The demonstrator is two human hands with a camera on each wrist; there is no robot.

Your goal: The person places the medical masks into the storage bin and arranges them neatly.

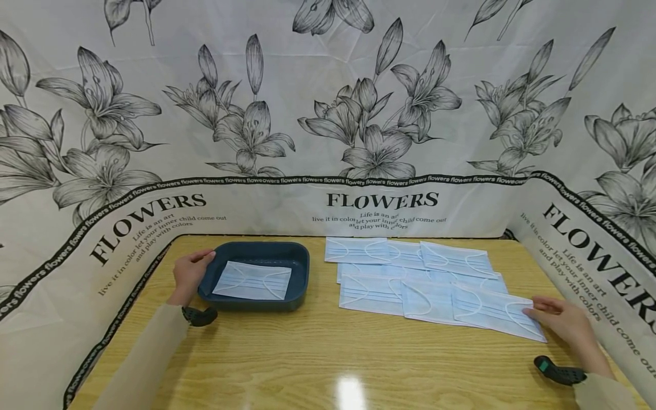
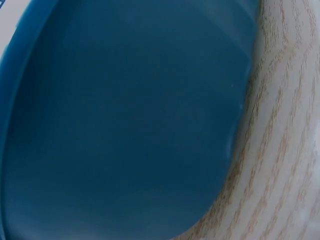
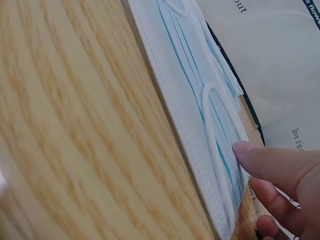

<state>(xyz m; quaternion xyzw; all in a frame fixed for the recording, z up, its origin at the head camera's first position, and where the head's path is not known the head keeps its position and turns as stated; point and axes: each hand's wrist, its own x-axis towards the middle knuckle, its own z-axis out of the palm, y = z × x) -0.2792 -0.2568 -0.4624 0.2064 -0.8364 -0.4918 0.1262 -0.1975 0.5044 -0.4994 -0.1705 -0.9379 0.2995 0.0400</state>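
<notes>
At the left, my left hand (image 1: 189, 274) holds the left rim of a dark blue plastic tray (image 1: 256, 306) between fingertips and thumb. One light blue face mask (image 1: 252, 280) lies flat inside that tray. The left wrist view is filled by the tray's smooth wall (image 2: 125, 120); no fingers show there. On the right, my right hand (image 1: 566, 322) pinches the right end of a pleated mask (image 1: 494, 307), the nearest of a spread of overlapping masks. Up close, the thumb (image 3: 255, 152) lies on top of this mask (image 3: 185, 115), beside its white ear loop, with the other fingers at its edge.
Several more masks (image 1: 369, 290) overlap in rows on the wooden table (image 1: 307, 359), right of the tray. Flower-printed cloth (image 1: 379, 142) hangs behind the table and along both sides. A dark wrist strap (image 1: 558, 371) sits on each forearm.
</notes>
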